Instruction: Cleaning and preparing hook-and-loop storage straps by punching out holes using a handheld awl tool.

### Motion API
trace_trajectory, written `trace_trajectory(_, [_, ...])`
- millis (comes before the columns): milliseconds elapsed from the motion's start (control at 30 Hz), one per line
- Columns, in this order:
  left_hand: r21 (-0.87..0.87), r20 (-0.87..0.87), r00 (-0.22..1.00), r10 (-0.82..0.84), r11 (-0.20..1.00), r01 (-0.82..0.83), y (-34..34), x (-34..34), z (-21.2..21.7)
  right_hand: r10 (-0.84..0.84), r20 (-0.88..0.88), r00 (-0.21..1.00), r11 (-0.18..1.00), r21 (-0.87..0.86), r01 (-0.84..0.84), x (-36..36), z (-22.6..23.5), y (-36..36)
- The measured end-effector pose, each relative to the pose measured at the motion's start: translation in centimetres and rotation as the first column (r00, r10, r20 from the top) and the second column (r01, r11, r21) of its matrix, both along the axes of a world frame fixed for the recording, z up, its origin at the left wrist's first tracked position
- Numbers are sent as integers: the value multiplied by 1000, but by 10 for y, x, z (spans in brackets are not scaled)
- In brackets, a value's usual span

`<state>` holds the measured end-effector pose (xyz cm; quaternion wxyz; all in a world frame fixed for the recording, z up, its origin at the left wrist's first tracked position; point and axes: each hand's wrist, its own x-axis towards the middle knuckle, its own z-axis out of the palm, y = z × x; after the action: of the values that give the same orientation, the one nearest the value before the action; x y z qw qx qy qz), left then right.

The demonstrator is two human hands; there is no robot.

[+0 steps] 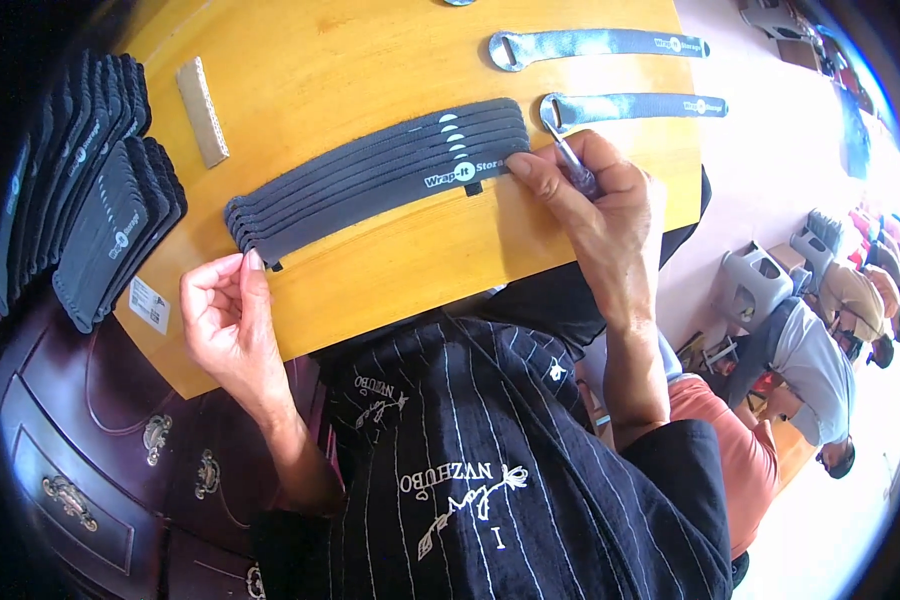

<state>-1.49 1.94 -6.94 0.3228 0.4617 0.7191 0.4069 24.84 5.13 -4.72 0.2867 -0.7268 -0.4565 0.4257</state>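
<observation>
Several black fabric straps (370, 160) lie overlapped in a fanned row across the yellow table, each showing part of a white printed mark. At the row's left end, my left hand (232, 325) is closed, thumb and finger pinching the corner of the nearest strap (370, 208). My right hand (610, 225) is closed round a thin pointed tool (572, 160) with a metal shaft and dark handle, its tip pointing away from me. The thumb of that hand presses the row's right end. Just beyond it lies a separate strap (635, 107) with a holed, rounded end.
Another holed strap (600, 46) lies farther back on the yellow table (400, 290). A cardboard strip (203, 110) is at the back left. Stacked black straps (110, 230) stand at the left edge, above dark drawers (80, 500). Other people (800, 350) sit at right, near grey stools (755, 280).
</observation>
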Motion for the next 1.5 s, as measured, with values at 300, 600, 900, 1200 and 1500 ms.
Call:
trace_trajectory(300, [-54, 69, 997, 18, 998, -15, -2, -1, 2, 20, 53, 998, 999, 49, -23, -1, 1, 2])
trace_trajectory(600, [-44, 55, 998, 27, 999, -24, -2, 0, 4, 3, 31, 1000, 999, 36, -4, -5, 3, 2])
trace_trajectory(900, [-39, 88, 996, 26, 999, -23, -2, -2, 3, -10, 38, 999, 1000, -3, 10, -9, 2, 0])
trace_trajectory(1200, [-84, 148, 989, -5, 996, 18, 7, -2, 8, 14, 79, 997, 995, 100, -22, -4, -5, 0])
trace_trajectory(1500, [-337, 191, 982, -9, 939, 74, 14, -11, 30, 54, -25, 998, 998, 23, -54, -2, -4, 7])
